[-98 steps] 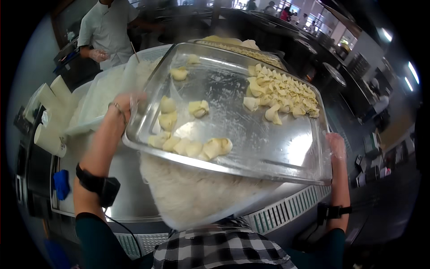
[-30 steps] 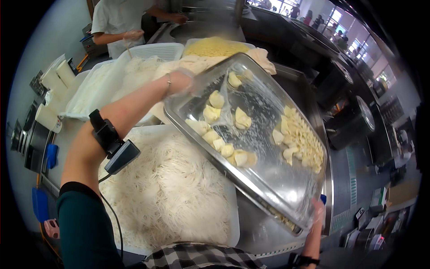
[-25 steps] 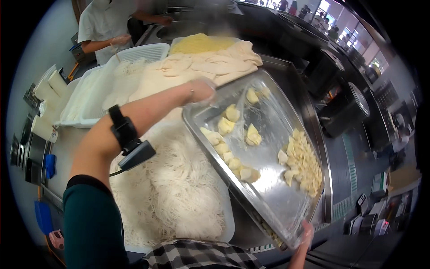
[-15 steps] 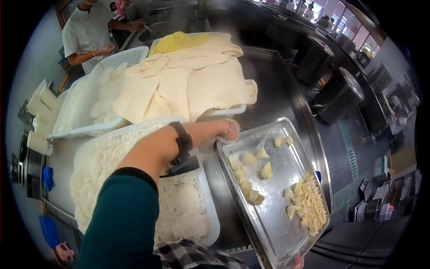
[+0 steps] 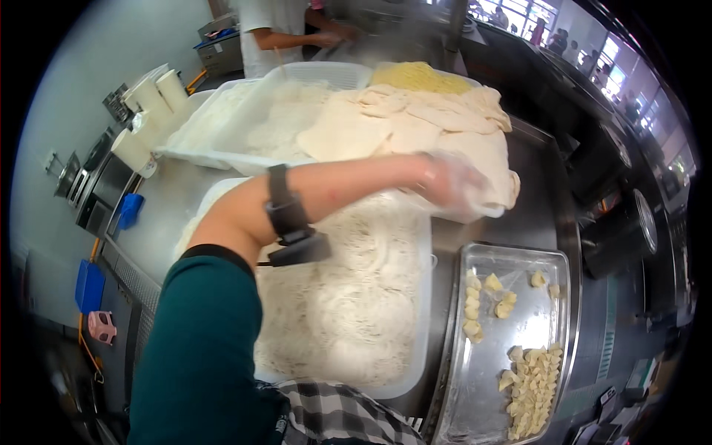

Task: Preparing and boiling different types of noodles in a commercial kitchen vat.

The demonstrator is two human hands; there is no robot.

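Observation:
My left hand [image 5: 454, 184], in a clear plastic glove, is stretched out over the near right corner of a stack of pale dough sheets [image 5: 415, 133]. Motion smears its fingers, so what they hold, if anything, does not show. Below and to the right lies a metal tray [image 5: 512, 254] with small folded dumplings: a dense heap [image 5: 535, 386] at its near right and a short row [image 5: 472, 308] along its left side. Under my left forearm is a white tub [image 5: 424, 319] full of thin white noodles [image 5: 348, 311]. My right hand is out of view.
Another white basket [image 5: 259, 152] with noodles stands left of the sheets, and yellow noodles [image 5: 419, 76] are piled behind them. Across the table a person in white [image 5: 274, 37] works. Dark pots [image 5: 623, 233] stand on the right; paper cups [image 5: 133, 152] are at the left edge.
My left hand has left the tray's far left corner and is now over the dough sheets. The tray sits straighter, and my right hand has gone from its near edge. The view has shifted.

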